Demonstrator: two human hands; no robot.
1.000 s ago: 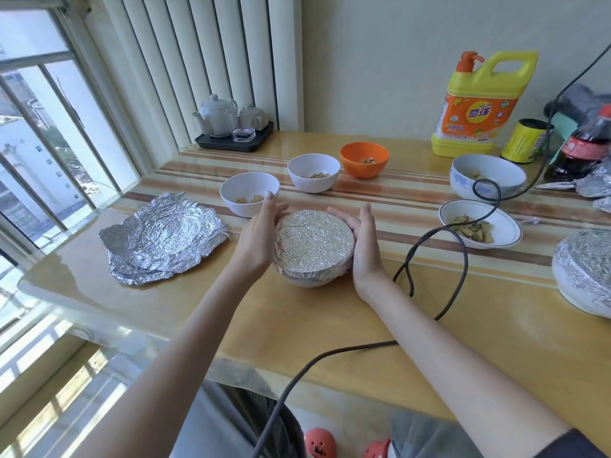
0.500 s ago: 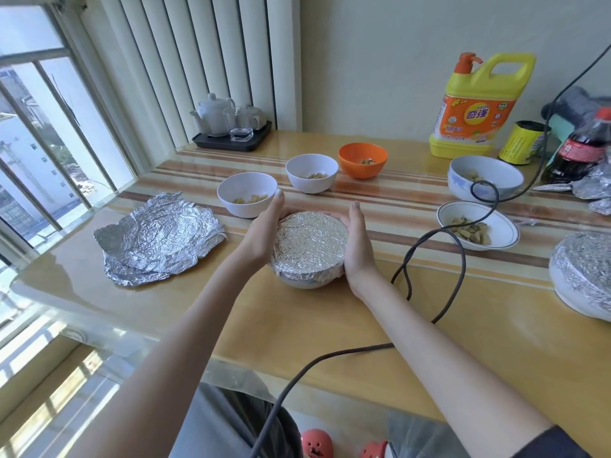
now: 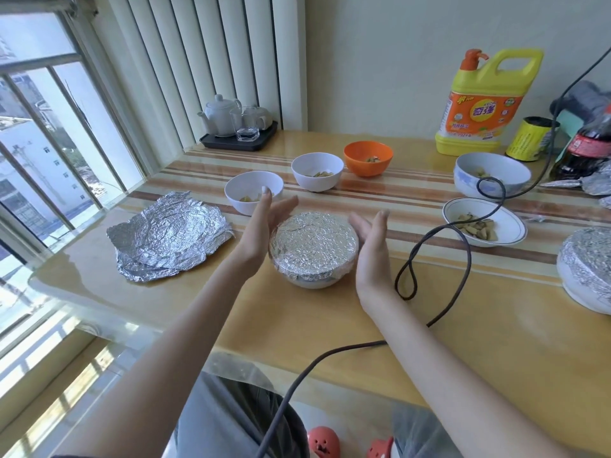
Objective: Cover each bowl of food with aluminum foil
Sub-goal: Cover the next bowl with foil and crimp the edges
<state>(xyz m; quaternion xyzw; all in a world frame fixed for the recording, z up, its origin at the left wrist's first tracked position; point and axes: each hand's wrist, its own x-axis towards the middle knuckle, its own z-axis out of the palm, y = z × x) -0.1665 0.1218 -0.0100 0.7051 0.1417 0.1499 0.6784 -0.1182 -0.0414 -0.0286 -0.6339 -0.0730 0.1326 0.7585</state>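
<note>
Lying at the left end of the worktop (image 3: 496, 342) by the window, a crumpled stack of foil sheets (image 3: 168, 238) sat flat and untouched. Just right of it, the left hand (image 3: 261, 231) was held with fingers straight and palm facing inward, beside the foil-covered bowl (image 3: 313, 247) and grasping nothing; whether its palm grazed the foil rim could not be told. The bowl stood near the worktop's front middle, its foil pulled down over the rim. On its other side the right hand (image 3: 372, 249) mirrored the left, fingers straight, released, just apart from the bowl. Behind the hands, a white bowl (image 3: 254, 196), a second white bowl (image 3: 317, 171) and an orange bowl (image 3: 368, 158) stood uncovered in a diagonal row, each with a little food. A dark cable (image 3: 439, 259) looped across the worktop to the right. Beyond it sat an uncovered shallow dish (image 3: 484, 223) and a blue-patterned bowl (image 3: 491, 175), both holding food, and at the right edge a large foil-covered bowl (image 3: 587, 269).
</note>
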